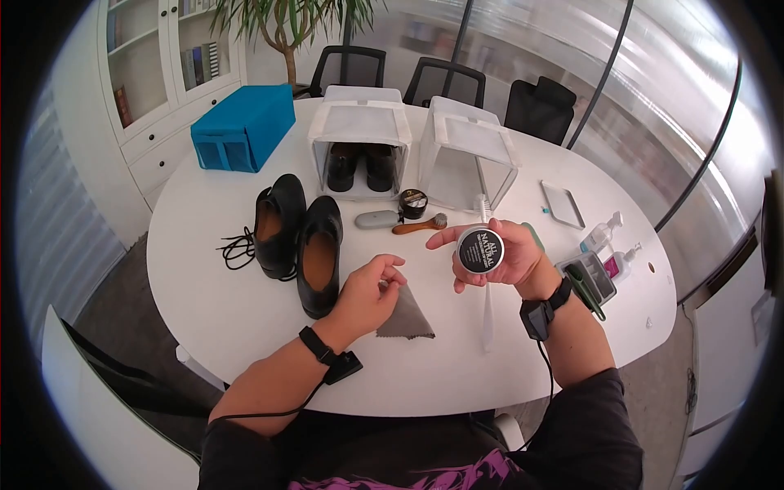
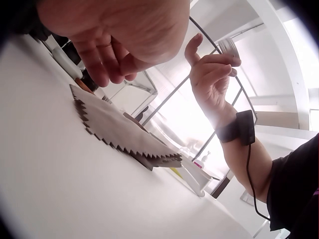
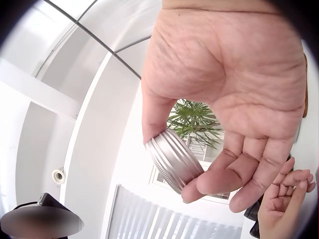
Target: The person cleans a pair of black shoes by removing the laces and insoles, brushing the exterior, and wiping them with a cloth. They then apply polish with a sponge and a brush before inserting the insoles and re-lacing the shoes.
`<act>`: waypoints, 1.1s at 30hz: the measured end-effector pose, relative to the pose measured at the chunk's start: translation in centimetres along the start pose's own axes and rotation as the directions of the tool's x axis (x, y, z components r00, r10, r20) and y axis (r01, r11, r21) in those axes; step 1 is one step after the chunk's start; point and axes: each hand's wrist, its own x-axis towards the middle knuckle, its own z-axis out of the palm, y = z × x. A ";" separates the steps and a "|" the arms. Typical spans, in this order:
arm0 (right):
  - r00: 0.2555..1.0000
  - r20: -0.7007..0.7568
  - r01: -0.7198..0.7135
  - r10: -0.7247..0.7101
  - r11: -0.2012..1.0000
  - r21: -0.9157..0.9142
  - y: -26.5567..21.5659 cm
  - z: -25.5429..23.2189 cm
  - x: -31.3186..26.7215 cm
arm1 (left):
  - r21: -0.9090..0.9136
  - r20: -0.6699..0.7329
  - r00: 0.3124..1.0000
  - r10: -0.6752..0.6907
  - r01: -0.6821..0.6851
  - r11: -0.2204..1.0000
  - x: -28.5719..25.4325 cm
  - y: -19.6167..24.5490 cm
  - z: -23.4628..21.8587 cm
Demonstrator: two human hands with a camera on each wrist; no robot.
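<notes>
My right hand (image 1: pixel 519 255) pinches a small round tin (image 1: pixel 479 250) between thumb and fingers, its black "ALL NATURAL" label facing me. In the right wrist view the ridged silver side of the tin (image 3: pixel 172 160) shows. Loosely curled and holding nothing, my left hand (image 1: pixel 367 299) hovers beside a grey cloth (image 1: pixel 406 317) with zigzag edges. That cloth (image 2: pixel 117 127) lies folded on the table under the left hand (image 2: pixel 119 35) in the left wrist view. Left of this hand stand two black leather shoes (image 1: pixel 318 253), one with its laces trailing out.
A wooden-handled brush (image 1: pixel 419 225), a grey oblong case (image 1: pixel 377 220) and a dark round tin (image 1: pixel 413 202) lie mid-table. Behind are a box with black shoes (image 1: pixel 359 122), a clear-sided box (image 1: pixel 469 155) and a blue box (image 1: pixel 245 126). Pump bottles (image 1: pixel 602 233) stand at right.
</notes>
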 end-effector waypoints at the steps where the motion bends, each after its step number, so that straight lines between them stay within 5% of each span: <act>1: 1.000 -0.010 -0.001 0.001 1.000 -0.015 -0.1 0.3 0.0 | -0.001 -0.005 1.000 0.002 -0.002 1.000 0.0 0.0 0.0; 6: 1.000 -0.027 -0.015 0.012 0.992 -0.129 -1.0 1.0 -0.1 | 0.011 -0.005 1.000 -0.004 0.004 1.000 -0.1 0.0 0.1; 8: 0.982 -0.190 -0.115 0.025 0.871 -0.478 -1.3 0.5 -0.2 | 0.021 -0.003 1.000 0.003 -0.003 1.000 0.1 -0.4 0.1; 9: 0.983 -0.184 -0.114 0.027 0.869 -0.481 -1.5 0.3 -0.3 | 0.023 -0.010 1.000 0.004 -0.004 1.000 0.1 -0.2 0.0; 11: 0.853 -0.521 -0.391 -0.033 0.621 -0.679 -1.8 -0.1 -1.0 | 0.062 0.023 0.993 -0.119 0.117 0.991 0.0 0.2 -0.2; 12: 0.803 -0.590 -0.428 -0.084 0.608 -0.669 -1.5 -1.3 -1.3 | 0.064 0.019 0.993 -0.117 0.116 0.991 -0.1 0.0 -0.3; 13: 0.805 -0.587 -0.426 -0.085 0.607 -0.671 -1.4 -2.4 -1.8 | 0.147 0.019 0.997 -0.074 0.071 0.987 -0.1 -0.4 -0.4; 15: 0.646 -0.653 -0.656 -0.397 0.149 -0.740 -1.4 -4.2 -2.7 | 0.229 0.022 0.999 -0.034 0.028 0.973 -0.4 -1.4 -0.1; 17: 0.573 -0.688 -0.697 -0.444 0.176 -0.695 -0.8 -6.1 -3.5 | 0.352 -0.011 0.996 0.087 -0.078 0.933 -0.4 -2.7 0.3; 19: 0.447 -0.645 -0.845 -0.619 -0.057 -0.531 0.4 -9.3 -4.5 | 0.422 -0.029 0.996 0.087 -0.067 0.904 -1.0 -4.1 1.3; 27: 0.394 -0.676 -0.903 -0.622 -0.123 -0.413 2.8 -14.4 -5.1 | 0.404 0.096 0.995 0.006 -0.044 0.914 -0.6 -3.4 0.2; 33: 0.382 -0.645 -0.912 -0.662 -0.156 -0.380 3.8 -12.0 -4.7 | 0.097 0.045 0.999 -0.024 0.020 0.995 0.0 -1.4 0.1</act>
